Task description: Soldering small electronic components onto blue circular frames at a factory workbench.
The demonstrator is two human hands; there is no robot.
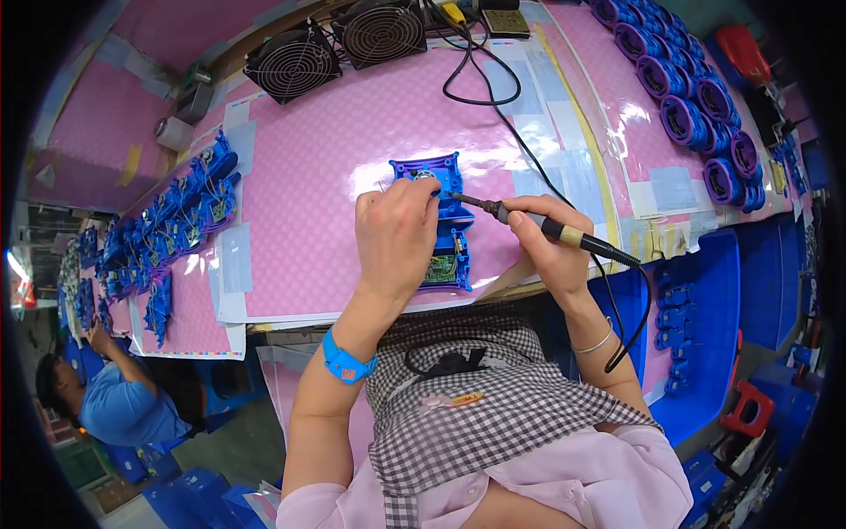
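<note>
A: Right, near end first: my right hand (546, 242) has fingers clamped on the soldering iron (551, 229), pen grip, cord trailing off right.

B: And the left?

A: My left hand (397, 234) sits on the blue housing (445, 220) at the mat's (335, 150) near edge, fingers curled together, pinching something small at the top. I can't tell what. Tip touches just beside them.

B: Advice?

A: I'd keep the housing pinned flat, fingertips clear of the tip. Fans (339, 48) sit beyond.

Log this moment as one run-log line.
left hand: steadies blue housing | right hand: holds soldering iron, tip at housing | surface: pink mat
</note>
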